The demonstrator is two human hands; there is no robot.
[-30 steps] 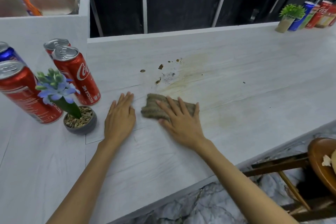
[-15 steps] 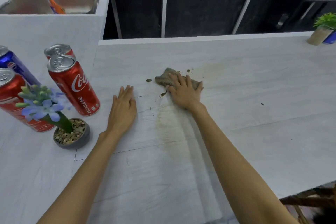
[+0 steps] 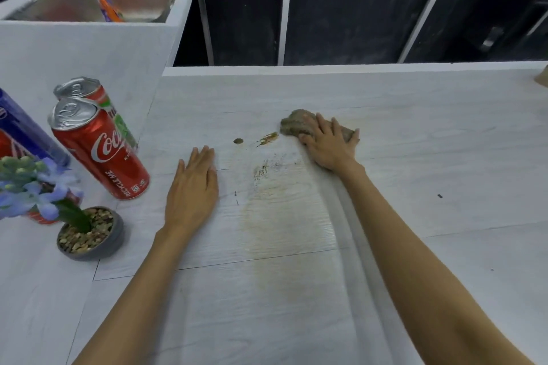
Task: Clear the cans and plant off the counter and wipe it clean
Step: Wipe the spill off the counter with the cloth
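Head view: plant (image 3: 89, 234) at lower left and cans (image 3: 98, 145) above it stand near the flat, straight-fingered left hand (image 3: 192, 190); a sideways sweep could topple them. Right of centre, the right hand (image 3: 329, 145) presses flat, unclenched, on the cloth (image 3: 295, 124), possibly smearing the stain (image 3: 281, 216).

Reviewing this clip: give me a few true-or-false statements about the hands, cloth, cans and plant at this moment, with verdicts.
1. The right hand presses a brown cloth onto the counter. True.
2. The left hand grips the Coca-Cola can. False: it lies flat on the counter, apart from the can.
3. A brown spot sits on the counter between the two hands. True.
4. The potted plant has tipped onto its side. False: its pot stands on its base.
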